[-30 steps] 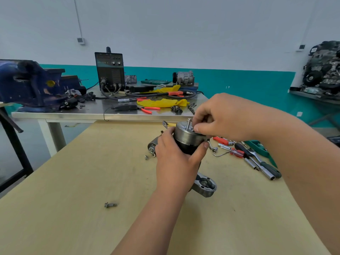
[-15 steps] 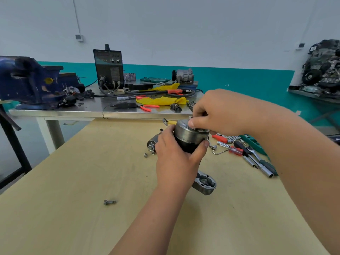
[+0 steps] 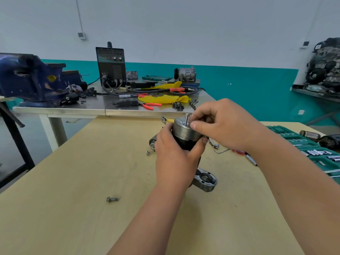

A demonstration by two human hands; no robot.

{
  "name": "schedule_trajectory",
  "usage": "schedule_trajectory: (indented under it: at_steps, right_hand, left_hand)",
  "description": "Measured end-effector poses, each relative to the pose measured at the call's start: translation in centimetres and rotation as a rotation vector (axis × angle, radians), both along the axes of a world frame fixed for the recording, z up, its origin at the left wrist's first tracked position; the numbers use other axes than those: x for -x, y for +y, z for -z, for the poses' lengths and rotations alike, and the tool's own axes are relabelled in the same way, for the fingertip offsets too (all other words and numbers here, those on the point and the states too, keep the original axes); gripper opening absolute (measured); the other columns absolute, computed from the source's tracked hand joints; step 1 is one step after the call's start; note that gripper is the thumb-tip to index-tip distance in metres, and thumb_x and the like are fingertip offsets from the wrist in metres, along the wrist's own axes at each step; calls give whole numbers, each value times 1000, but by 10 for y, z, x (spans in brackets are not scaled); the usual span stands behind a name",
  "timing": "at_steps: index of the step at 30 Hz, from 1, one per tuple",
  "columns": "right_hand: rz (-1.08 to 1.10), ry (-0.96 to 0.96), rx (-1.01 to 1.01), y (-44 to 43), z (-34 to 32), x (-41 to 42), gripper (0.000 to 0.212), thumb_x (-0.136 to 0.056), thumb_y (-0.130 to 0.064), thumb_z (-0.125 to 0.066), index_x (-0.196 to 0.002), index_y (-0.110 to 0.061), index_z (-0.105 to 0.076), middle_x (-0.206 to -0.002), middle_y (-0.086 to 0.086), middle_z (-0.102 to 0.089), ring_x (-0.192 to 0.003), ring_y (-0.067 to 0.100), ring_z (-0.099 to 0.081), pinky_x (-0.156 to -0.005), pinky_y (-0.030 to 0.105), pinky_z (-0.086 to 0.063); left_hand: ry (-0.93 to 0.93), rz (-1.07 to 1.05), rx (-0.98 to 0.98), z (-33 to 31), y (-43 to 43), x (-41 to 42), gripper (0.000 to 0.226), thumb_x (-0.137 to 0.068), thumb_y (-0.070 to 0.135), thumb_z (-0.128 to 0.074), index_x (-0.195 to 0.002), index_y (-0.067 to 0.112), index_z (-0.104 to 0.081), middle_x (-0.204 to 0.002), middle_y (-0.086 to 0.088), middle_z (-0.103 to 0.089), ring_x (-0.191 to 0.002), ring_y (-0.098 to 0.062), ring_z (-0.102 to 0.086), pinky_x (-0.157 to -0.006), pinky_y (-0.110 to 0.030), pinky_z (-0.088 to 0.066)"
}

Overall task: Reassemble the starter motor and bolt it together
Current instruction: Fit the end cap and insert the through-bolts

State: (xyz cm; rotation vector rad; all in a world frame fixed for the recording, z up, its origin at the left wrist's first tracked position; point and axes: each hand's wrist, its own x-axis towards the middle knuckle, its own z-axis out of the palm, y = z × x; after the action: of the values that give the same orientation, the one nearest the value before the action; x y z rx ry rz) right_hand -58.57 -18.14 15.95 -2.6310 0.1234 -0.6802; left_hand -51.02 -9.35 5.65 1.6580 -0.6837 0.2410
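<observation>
The through bolt [image 3: 187, 118] reappears beside the right hand [image 3: 220, 124], which pinches it. The left hand [image 3: 174, 159] grips the starter motor [image 3: 184, 133] — seemingly finger-threading; wrench-tightening likely next.

The starter motor [image 3: 185, 134] stands upright on the table, a bolt [image 3: 187, 118] protruding from its silver end cap.

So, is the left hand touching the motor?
Touching. The head view shows the left hand wrapped round the motor: thumb on one side, fingers on the other, pressed against its body with no gap.
</observation>
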Motion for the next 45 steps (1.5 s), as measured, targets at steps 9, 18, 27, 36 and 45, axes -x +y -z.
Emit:
schedule_trajectory:
  at_steps: [9,18,27,36,45]
  right_hand:
    - [-31,174,-101,-4,-18,-6,14,-87,-23,-67,-75,-32,-69,-67,-22,-67,-58,0,-65,-50,12,-48]
    - [57,292,315,3,-38,-5,16,-87,-31,-63,-72,-30,-68,-65,-8,-64,-58,2,-54,-51,21,-40]
    - [87,122,134,-5,0,-15,30,-92,-50,-50,-116,-33,-59,-113,-15,-55,-106,7,-50,-88,29,-44]
    - [-21,31,-34,0,28,-33,29,-98,-42,-43,-121,-39,-61,-115,-24,-49,-99,-6,-41,-77,6,-33]
    - [16,18,-50,3,28,-43,26,-96,-40,-47,-113,-37,-66,-109,-22,-59,-94,0,-53,-78,13,-43]
  left_hand:
    - [4,9,12,1,2,-1,83,-66,61,-65,-135,21,-39,-125,7,-47,-120,-17,-44,-90,-36,-46]
    - [-5,35,-6,1,1,3,87,-60,67,-62,-133,24,-40,-121,10,-48,-119,-17,-47,-90,-38,-49]
    - [59,118,-27,1,8,-6,70,-54,67,-67,-115,42,-42,-111,16,-56,-107,-14,-56,-84,-37,-53]
    - [128,248,-193,3,22,-22,58,-52,60,-75,-98,42,-45,-86,23,-63,-77,8,-61,-58,-16,-49]
    - [141,208,-153,2,16,-24,54,-53,55,-75,-95,41,-43,-82,18,-65,-71,7,-61,-53,-15,-46]
